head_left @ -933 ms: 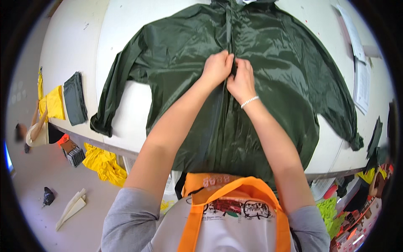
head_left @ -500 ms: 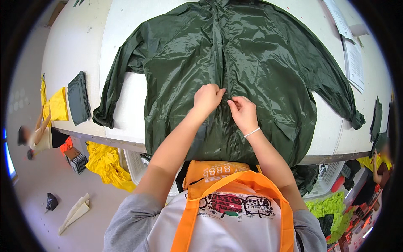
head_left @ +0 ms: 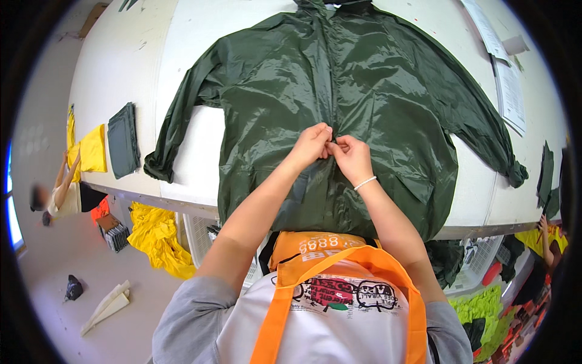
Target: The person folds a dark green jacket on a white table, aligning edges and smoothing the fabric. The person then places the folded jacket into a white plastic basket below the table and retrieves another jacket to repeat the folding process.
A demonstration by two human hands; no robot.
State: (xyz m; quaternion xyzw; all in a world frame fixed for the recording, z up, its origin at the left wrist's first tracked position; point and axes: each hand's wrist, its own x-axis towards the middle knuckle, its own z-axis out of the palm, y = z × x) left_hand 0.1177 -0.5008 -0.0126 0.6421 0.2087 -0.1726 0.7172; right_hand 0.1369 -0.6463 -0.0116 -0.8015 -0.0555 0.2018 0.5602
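Observation:
A dark green rain jacket [head_left: 388,109] lies spread front up across the table, its sleeves out to both sides and its hem at the near edge. Both of my hands meet at its centre front opening, in the lower half. My left hand [head_left: 312,145] pinches the front edge between thumb and fingers. Touching it on the right, my right hand [head_left: 353,159] has its fingertips closed on the same edge; a bead bracelet is on that wrist. Whatever small fastener may sit between the fingertips is hidden.
Folded dark green garments [head_left: 123,141] and a folded yellow garment [head_left: 93,149] lie at the table's left. Printed sheets [head_left: 509,91] rest at the far right. White crates [head_left: 200,233] stand under the near edge. People work at both sides.
My hands have come together at the jacket's front edge, the fingertips now touching where they were slightly apart. My left hand shifted a little to the right.

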